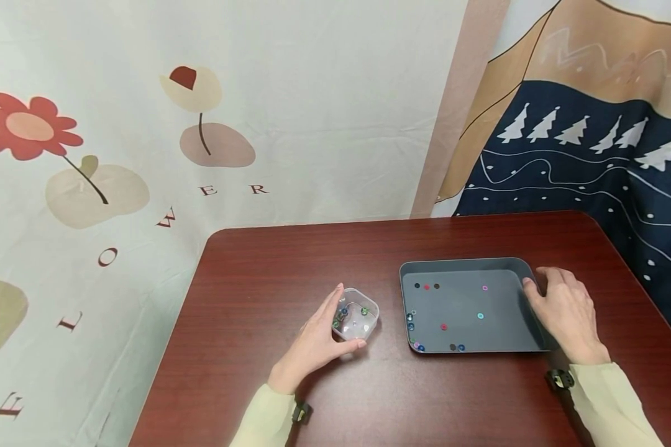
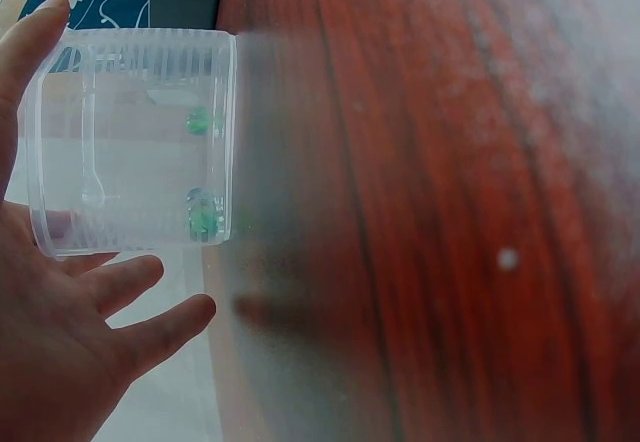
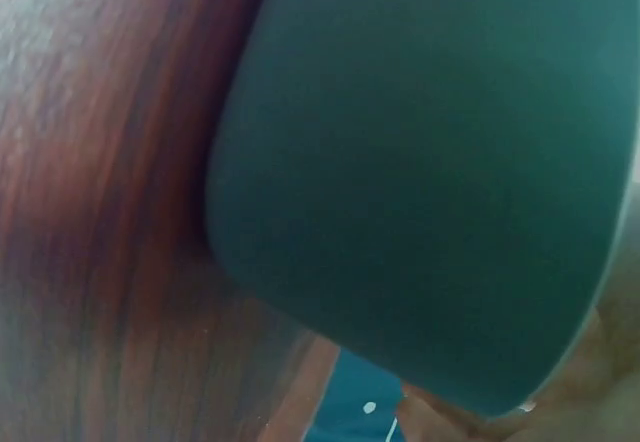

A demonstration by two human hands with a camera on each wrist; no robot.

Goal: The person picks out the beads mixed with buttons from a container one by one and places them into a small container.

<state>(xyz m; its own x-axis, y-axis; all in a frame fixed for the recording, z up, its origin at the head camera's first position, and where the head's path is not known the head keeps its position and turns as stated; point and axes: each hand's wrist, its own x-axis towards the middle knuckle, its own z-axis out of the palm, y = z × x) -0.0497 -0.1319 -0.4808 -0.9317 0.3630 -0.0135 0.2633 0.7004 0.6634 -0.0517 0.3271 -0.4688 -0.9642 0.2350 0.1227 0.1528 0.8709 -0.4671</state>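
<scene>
A clear plastic box (image 1: 355,330) stands on the table left of centre. My left hand (image 1: 312,345) holds it from the left, thumb at its near side and fingertips at the far side. Several small green and blue glassy beads (image 2: 203,217) lie at its bottom. To the right is a shallow grey tray (image 1: 506,335) with several small round coloured beads, mostly toward its left side. My right hand (image 1: 567,313) grips the tray's right rim, thumb over the edge. In the right wrist view the tray's outer wall (image 3: 420,182) covers much of that hand.
The reddish-brown wooden table (image 1: 268,279) has a rounded far edge against a pale flower-printed curtain (image 1: 335,124). Behind its right side hangs a dark blue cloth (image 1: 570,167) with white trees. A narrow strip of table separates the box from the tray.
</scene>
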